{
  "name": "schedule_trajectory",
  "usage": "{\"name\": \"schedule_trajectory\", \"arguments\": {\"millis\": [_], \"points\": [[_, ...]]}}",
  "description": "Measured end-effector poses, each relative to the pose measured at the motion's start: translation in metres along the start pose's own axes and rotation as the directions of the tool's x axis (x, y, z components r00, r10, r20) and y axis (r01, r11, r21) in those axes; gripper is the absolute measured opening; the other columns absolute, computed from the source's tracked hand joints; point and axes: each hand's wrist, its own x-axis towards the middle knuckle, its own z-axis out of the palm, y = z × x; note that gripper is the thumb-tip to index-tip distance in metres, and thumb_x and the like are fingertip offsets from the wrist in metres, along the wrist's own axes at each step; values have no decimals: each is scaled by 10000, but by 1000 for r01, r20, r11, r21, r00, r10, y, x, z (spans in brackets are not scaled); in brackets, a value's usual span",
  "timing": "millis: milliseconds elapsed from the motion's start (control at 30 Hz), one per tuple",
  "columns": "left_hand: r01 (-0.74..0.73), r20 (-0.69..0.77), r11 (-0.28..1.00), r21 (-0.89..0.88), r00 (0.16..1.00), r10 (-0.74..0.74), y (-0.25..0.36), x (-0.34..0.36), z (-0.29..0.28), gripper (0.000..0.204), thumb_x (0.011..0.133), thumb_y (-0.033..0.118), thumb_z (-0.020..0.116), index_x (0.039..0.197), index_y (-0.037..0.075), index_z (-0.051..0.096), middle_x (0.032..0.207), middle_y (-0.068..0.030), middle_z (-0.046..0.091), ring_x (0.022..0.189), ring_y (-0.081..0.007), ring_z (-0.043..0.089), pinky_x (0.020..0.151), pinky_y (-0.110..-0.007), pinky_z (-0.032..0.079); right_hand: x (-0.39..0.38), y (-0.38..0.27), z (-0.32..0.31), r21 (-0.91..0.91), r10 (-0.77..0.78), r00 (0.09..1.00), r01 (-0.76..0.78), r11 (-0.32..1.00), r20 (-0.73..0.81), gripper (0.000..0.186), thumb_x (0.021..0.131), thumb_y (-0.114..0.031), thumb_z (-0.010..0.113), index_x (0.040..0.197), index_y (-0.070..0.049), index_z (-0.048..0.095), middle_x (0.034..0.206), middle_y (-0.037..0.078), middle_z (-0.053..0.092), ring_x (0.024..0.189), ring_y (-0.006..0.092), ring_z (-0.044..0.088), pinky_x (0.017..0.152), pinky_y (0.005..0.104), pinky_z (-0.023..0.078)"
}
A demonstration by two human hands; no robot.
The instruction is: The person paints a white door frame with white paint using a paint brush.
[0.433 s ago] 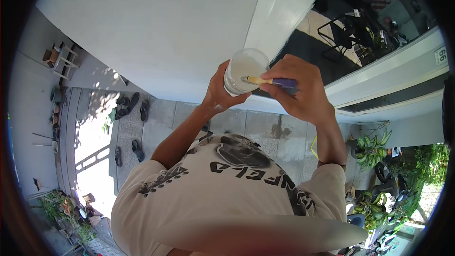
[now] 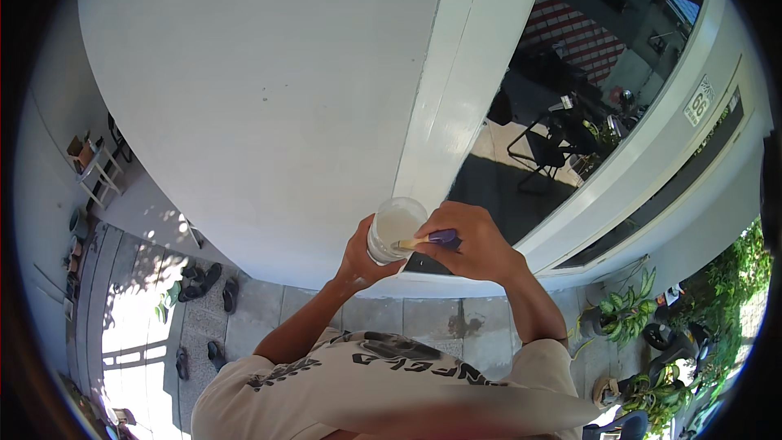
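Note:
My left hand (image 2: 362, 258) is wrapped round a clear plastic tub (image 2: 380, 253) that holds white paint (image 2: 397, 226). In my right hand (image 2: 476, 244) is a paintbrush (image 2: 430, 239) with a wooden and purple handle, pinched between thumb and fingers. The brush points left, with its tip down inside the tub's rim; I cannot make out the bristles. Both hands are held close together in front of my chest, near a white wall (image 2: 269, 114) and the white frame (image 2: 456, 73) of a window.
Dark window glass (image 2: 562, 122) at the right reflects a chair. Potted plants (image 2: 627, 310) stand at the lower right. Several dark sandals (image 2: 201, 281) lie on the paved floor (image 2: 309, 310) at the left. A small white table (image 2: 99, 175) stands far left.
The view has tilted up, so the tub, brush and hands sit lower and more of the wall and window shows. Both grips stay the same, with the brush still in the tub.

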Motion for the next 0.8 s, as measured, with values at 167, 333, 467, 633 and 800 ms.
{"name": "schedule_trajectory", "arguments": {"millis": [167,333,467,633,800], "points": [[6,43,1000,-29,999,-5,-7,0,-2,919,695,196,912,1428,-2,395,1241,-158,653,1126,-251,663,973,-385,535,-2,-1,1,-47,-22,999,20,999,-41,161,838,-134,824,954,-55,745,849,94,708,701,215,687,626,305,541],[-25,87,999,-41,996,29,-5,10,-9,912,705,195,909,1430,-1,392,1246,-159,651,1139,-251,659,981,-388,531,5,-17,0,5,54,990,-54,999,-128,160,841,-123,818,960,-44,745,858,103,717,741,226,706,676,309,558],[-37,141,996,-79,989,48,-9,20,-17,909,713,190,909,1435,5,389,1277,-160,632,1162,-257,648,994,-396,523,13,-22,2,-29,101,992,-104,994,-80,144,841,-84,828,947,-23,751,877,98,732,749,168,695,675,287,538],[41,181,991,-124,983,-18,-6,33,-33,924,704,201,909,1438,6,384,1292,-167,620,1180,-265,636,1020,-412,505,33,-11,-2,68,187,977,-181,981,-100,125,894,-91,781,956,6,732,873,104,745,772,166,719,671,277,566],[8,179,993,-115,984,13,-11,42,-42,901,707,206,901,1426,5,396,1287,-166,621,1177,-273,637,1027,-419,496,67,13,-58,623,482,794,-172,763,-370,201,945,-126,721,1035,47,672,884,156,727,793,254,761,697,295,619]]}}
